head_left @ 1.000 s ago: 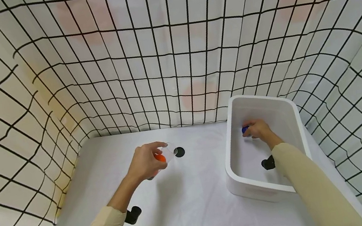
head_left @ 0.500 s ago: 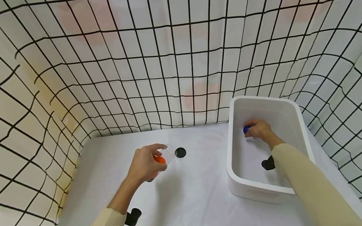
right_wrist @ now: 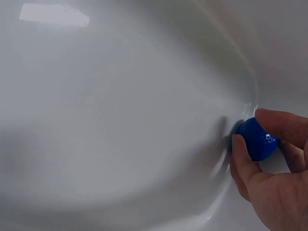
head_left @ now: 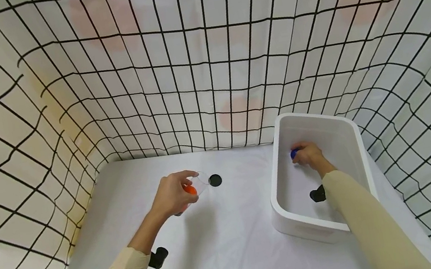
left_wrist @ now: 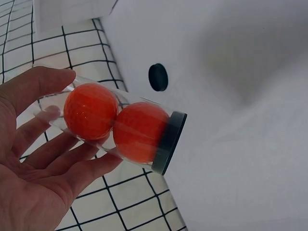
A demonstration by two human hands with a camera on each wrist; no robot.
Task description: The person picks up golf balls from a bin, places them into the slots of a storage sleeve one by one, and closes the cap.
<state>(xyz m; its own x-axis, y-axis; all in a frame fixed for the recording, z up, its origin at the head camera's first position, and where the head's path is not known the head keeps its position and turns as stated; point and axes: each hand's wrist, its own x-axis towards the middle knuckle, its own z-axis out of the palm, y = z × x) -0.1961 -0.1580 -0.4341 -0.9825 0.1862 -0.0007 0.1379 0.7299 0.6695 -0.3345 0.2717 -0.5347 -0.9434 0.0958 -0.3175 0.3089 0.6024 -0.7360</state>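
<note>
My left hand (head_left: 172, 194) grips a clear plastic tube (head_left: 203, 180) over the table, the tube lying tilted between thumb and fingers. In the left wrist view two orange golf balls (left_wrist: 90, 110) sit one behind the other inside it, against a black end cap (left_wrist: 169, 143). The tube's other end is partly hidden by the hand. Inside the white bin on the right, my right hand (head_left: 308, 155) holds a blue golf ball (right_wrist: 258, 139) between thumb and fingers, close to the curved foot of the bin's wall.
The white bin (head_left: 280, 211) stands on the white-covered table (head_left: 235, 255) at the right. A loose black cap (head_left: 215, 180) lies just beyond the tube. Black netting (head_left: 208, 64) encloses the back and both sides. A black wrist camera (head_left: 158, 258) is on each wrist.
Both hands keep their grips on the tube and the blue golf ball, almost still. The view shifts slightly.
</note>
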